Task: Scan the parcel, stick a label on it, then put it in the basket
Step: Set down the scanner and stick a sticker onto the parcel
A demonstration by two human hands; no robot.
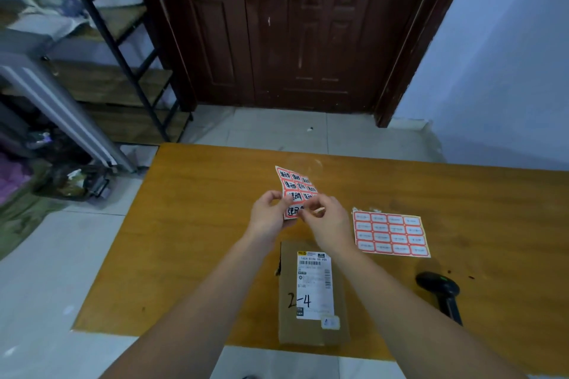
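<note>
- Nearest, the parcel [312,295] lies flat at the table's [200,240] near edge, its white shipping slip facing up.
- Left hand [268,215] pinches a sheet of red labels [295,191] above the table's middle.
- Right hand's [327,218] grip is narrow, fingertips nipped on that sheet's lower edge.
- Second label sheet [390,233] and black scanner [440,289] lie toward the right edge.

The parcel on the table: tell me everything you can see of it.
The parcel is a flat brown cardboard box lying at the near edge of the wooden table. A white shipping label with barcodes covers much of its top, "2-4" handwritten across it, and a small white sticker sits near its lower corner. Neither hand touches it.
</note>
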